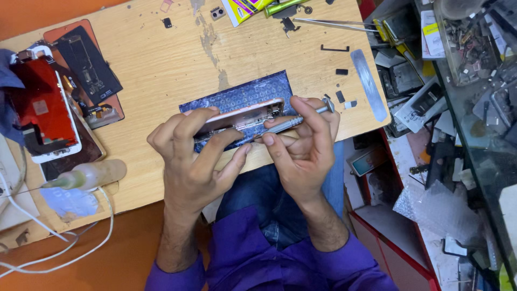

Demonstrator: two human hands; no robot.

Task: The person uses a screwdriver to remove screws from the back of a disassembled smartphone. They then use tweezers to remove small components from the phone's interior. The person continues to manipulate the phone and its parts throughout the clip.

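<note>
My left hand [191, 156] grips an opened phone body [242, 116] with a pale pink rim, tilting it up on its edge over a blue patterned mat [237, 94]. My right hand [304, 148] holds a slim silver screwdriver [293, 121], its tip pointing into the phone's inside near my left fingers. Both hands work at the front edge of a wooden board [161, 64]. The phone's lower part is hidden behind my fingers.
At the left lie a detached screen with a red back [46, 110], a dark phone panel [89, 64] and a squeeze bottle [91, 175] with white cables. Tweezers [328, 22], a metal blade [369, 83] and small parts lie at the back right. Cluttered shelves stand to the right.
</note>
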